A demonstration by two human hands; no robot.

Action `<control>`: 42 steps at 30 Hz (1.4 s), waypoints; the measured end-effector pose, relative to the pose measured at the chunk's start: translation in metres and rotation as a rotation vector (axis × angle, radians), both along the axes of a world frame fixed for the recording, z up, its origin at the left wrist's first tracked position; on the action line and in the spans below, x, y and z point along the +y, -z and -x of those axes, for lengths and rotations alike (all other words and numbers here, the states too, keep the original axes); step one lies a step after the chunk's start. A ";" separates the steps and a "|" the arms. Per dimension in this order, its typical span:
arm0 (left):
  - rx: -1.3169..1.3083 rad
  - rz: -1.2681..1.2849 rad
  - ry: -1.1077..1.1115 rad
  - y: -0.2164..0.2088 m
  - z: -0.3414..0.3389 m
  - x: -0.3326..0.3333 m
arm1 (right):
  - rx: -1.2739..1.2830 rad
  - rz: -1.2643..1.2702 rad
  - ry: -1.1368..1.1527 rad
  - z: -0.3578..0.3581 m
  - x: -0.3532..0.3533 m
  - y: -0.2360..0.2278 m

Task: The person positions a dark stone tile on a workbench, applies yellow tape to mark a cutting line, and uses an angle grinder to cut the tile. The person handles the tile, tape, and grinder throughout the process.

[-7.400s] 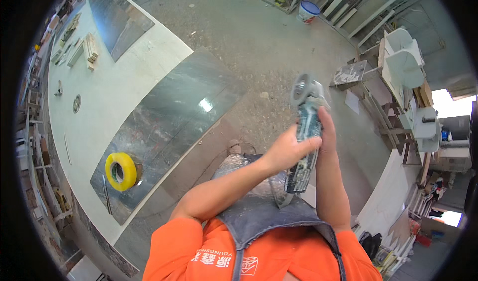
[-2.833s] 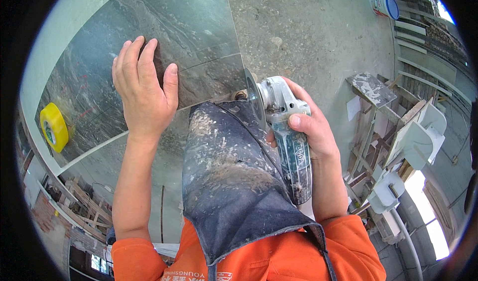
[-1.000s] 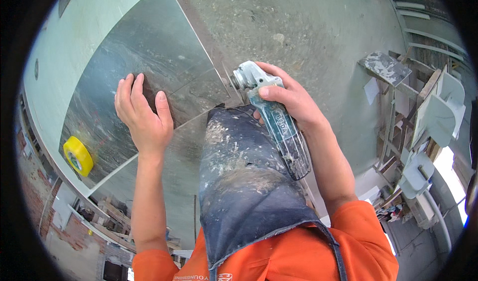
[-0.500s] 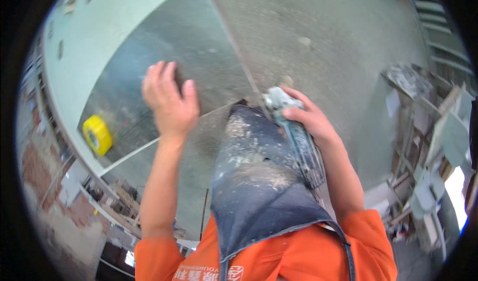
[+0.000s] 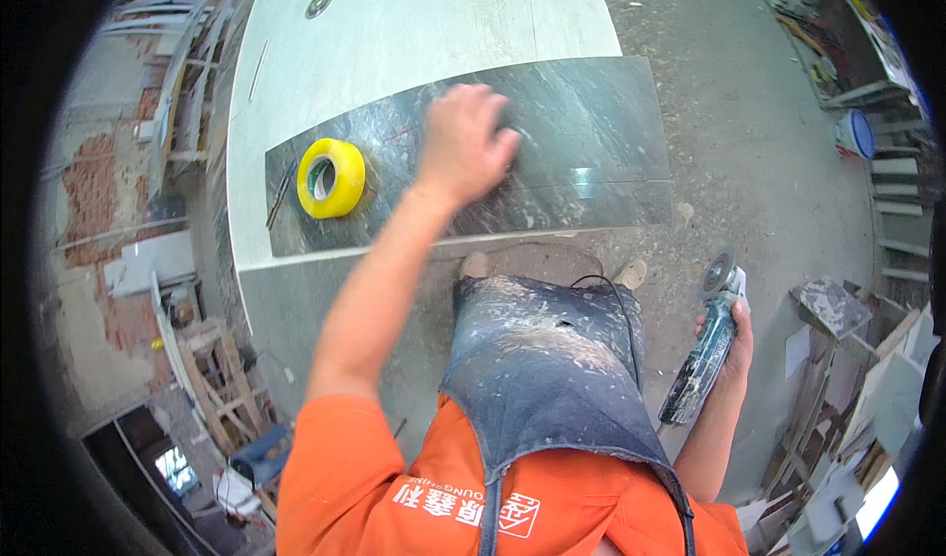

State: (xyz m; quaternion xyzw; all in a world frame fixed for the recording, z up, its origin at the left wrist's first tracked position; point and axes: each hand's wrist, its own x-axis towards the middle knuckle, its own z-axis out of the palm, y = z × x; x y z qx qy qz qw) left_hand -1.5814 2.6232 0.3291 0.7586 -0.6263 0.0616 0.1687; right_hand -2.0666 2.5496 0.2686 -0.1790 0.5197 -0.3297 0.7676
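Note:
A dark grey marbled stone slab [image 5: 572, 123] with a curved far edge lies on a white work table [image 5: 384, 39]. My left hand [image 5: 463, 147] is over the middle of this slab, thumb apart from the slightly blurred fingers, with nothing seen in it. Whether the palm touches the stone is hidden. Out to the right, beyond the table, my right hand [image 5: 739, 344] is wrapped round the body of an angle grinder [image 5: 700, 369]. The grinder's disc [image 5: 718, 272] points away from me. On the slab's left part stands a roll of yellow tape [image 5: 347, 184], beside a thin pen-like tool [image 5: 282, 194].
A round metal disc [image 5: 320, 2] lies on the far part of the table. A dark cord [image 5: 631, 329] runs beside my dusty apron [image 5: 537, 359]. Stone offcuts [image 5: 833, 305] and racks stand at the right; a blue-lidded bucket [image 5: 855, 134] stands farther off.
My view has turned, bringing the slab crosswise ahead of me. The grinder has moved from beside my apron out to the right in my right hand. My left hand stays over the slab.

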 end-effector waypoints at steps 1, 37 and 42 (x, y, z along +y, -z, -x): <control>-0.015 -0.021 -0.017 -0.001 -0.038 0.009 | -0.018 -0.036 0.058 0.005 0.011 0.001; 0.449 -0.347 0.165 0.007 -0.302 0.134 | 0.648 1.517 -0.990 -0.434 0.366 -0.074; 0.503 -0.322 0.292 -0.006 -0.309 0.154 | 0.658 1.725 -1.052 -0.481 0.393 -0.066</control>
